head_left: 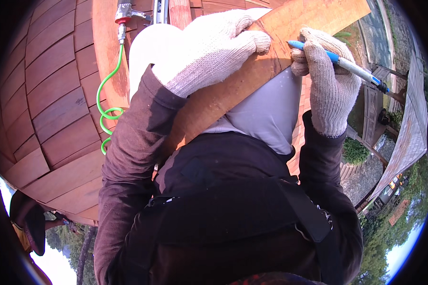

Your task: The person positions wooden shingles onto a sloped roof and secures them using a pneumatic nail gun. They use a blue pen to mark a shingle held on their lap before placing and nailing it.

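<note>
We look down over our own chest, dark sleeves and black harness straps, at two hands in white knit gloves. Our left hand (214, 50) lies flat and spread on a long reddish-brown wooden board (252, 76), pressing it down without curling around it. The board runs slantwise from our lap up toward the top right, resting across our pale grey trousers (266, 114). Our right hand (328, 80) is closed around a blue and white marker pen (340, 61), whose blue tip touches the board's right edge just beside the left hand's fingertips. To the left spreads a curved roof of overlapping wooden shingles (57, 109). A coiled green air hose (107, 102) lies on it near its upper edge, joined to a red and silver fitting (123, 16). Far below at the right we see a path and greenery.
</note>
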Motion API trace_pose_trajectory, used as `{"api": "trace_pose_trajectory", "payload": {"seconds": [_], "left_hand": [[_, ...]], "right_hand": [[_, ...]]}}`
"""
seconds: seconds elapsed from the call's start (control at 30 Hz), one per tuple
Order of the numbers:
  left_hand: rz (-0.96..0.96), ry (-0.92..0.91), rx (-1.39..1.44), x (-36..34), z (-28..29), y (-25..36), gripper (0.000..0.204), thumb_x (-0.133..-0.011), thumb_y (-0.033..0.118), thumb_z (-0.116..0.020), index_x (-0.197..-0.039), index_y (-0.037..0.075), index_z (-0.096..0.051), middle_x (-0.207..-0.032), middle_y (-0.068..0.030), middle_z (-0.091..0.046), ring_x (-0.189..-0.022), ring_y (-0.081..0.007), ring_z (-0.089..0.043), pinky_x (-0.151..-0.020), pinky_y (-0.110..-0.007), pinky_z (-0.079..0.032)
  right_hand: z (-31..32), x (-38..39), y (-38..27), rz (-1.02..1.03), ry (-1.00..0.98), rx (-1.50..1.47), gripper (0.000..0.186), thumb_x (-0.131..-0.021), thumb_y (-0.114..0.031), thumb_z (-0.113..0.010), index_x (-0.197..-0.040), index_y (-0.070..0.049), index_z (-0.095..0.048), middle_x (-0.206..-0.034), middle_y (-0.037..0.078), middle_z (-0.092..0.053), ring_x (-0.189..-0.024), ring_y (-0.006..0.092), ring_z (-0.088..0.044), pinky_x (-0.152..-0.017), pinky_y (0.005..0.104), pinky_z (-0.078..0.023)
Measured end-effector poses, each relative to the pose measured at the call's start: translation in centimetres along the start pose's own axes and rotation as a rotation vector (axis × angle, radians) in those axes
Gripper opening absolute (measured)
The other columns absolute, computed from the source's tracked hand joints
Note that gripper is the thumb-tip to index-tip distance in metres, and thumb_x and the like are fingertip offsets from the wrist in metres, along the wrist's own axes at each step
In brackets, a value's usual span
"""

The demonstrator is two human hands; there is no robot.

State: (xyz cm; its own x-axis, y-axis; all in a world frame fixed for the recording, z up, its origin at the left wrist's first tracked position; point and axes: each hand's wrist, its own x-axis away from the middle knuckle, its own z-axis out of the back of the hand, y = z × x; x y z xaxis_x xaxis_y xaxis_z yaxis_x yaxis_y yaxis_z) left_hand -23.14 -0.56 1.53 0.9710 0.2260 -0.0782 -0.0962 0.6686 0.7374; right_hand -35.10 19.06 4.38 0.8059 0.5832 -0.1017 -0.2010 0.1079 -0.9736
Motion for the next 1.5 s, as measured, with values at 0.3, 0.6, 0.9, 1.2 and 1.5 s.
{"api": "trace_pose_trajectory", "payload": {"seconds": [0.3, 0.6, 0.9, 1.2, 1.5], "left_hand": [[-0.433, 0.210, -0.413, 0.5, 0.0, -0.3, 0.038, -0.094, 0.015, -0.066, -0.131, 0.008, -0.068, -0.125, -0.0129, -0.072, -0.081, -0.0216, -0.071, -0.062, -0.033, -0.057], [-0.472, 0.265, -0.373, 0.3, -0.1, -0.4, 0.042, -0.094, 0.016, -0.067, -0.136, 0.010, -0.066, -0.125, -0.0112, -0.073, -0.077, -0.0203, -0.071, -0.057, -0.032, -0.056], [-0.425, 0.150, -0.331, 0.0, 0.5, 0.3, 0.046, -0.096, 0.015, -0.066, -0.141, 0.008, -0.062, -0.124, -0.0135, -0.073, -0.078, -0.0244, -0.071, -0.062, -0.034, -0.058], [-0.009, 0.021, 0.184, 0.2, -0.3, 0.7, 0.039, -0.103, 0.040, -0.058, -0.121, 0.009, -0.072, -0.107, -0.0127, -0.073, -0.103, -0.0302, -0.070, -0.092, -0.036, -0.053], [0.246, 0.133, 0.408, 1.2, 6.3, -1.7, 0.026, -0.097, 0.028, -0.065, -0.104, 0.004, -0.074, -0.092, -0.0072, -0.071, -0.087, -0.0173, -0.066, -0.079, -0.031, -0.051]], "right_hand": [[0.0, 0.9, -0.5, -0.074, 0.007, -0.007, 0.027, -0.097, -0.011, -0.074, -0.119, 0.004, -0.069, -0.090, 0.016, -0.077, -0.070, 0.0127, -0.072, -0.063, 0.0256, -0.060], [0.2, 1.9, -0.4, -0.092, -0.002, 0.024, 0.025, -0.097, -0.011, -0.074, -0.116, 0.004, -0.069, -0.087, 0.013, -0.075, -0.073, 0.0112, -0.070, -0.064, 0.0235, -0.059], [0.1, 3.3, -1.3, -0.176, -0.009, 0.095, 0.022, -0.099, -0.008, -0.071, -0.116, 0.006, -0.070, -0.086, 0.012, -0.074, -0.066, 0.0127, -0.068, -0.061, 0.0255, -0.056], [1.2, 4.2, -1.7, -0.201, -0.027, 0.089, 0.025, -0.098, -0.009, -0.070, -0.118, 0.006, -0.069, -0.089, 0.012, -0.073, -0.069, 0.0135, -0.067, -0.061, 0.0251, -0.054], [-1.7, 0.8, -1.1, -0.032, 0.165, -0.297, 0.035, -0.106, -0.007, -0.054, -0.138, 0.007, -0.055, -0.087, 0.016, -0.070, -0.070, 0.0166, -0.065, -0.058, 0.0268, -0.052]]}}
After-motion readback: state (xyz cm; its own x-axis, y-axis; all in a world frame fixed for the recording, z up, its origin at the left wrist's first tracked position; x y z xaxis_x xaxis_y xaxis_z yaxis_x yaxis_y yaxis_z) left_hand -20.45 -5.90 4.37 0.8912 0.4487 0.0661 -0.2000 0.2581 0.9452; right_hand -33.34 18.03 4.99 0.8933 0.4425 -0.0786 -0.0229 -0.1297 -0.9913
